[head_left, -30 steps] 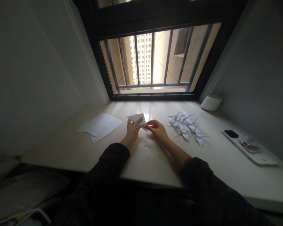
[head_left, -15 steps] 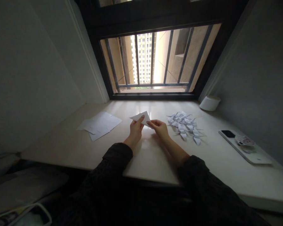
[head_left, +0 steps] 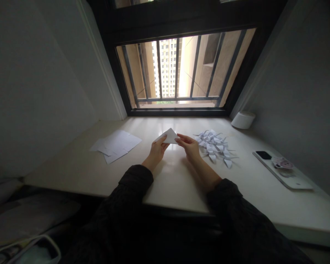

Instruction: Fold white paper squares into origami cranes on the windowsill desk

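Note:
A folded piece of white paper (head_left: 171, 135), triangular in outline with its tip pointing toward the window, is held above the sill between both hands. My left hand (head_left: 157, 149) pinches its left side, thumb on top and fingers underneath. At its right corner, my right hand (head_left: 189, 146) grips the edge between thumb and fingers. To the right lies a pile of folded paper cranes (head_left: 213, 145), just beyond my right hand. Flat sheets of white paper (head_left: 121, 145) rest in a loose stack on the left. The underside of the held paper is hidden.
The pale sill (head_left: 82, 168) runs up to a dark-framed window (head_left: 176, 113) with bars outside. A phone (head_left: 284, 172) with a round grip on its back lies at the right. A white rounded object (head_left: 243, 120) stands in the back right corner.
The held paper has turned so its tip points more squarely at the window. My right hand has shifted slightly right and raised its fingers along the edge. My left hand keeps its pinch.

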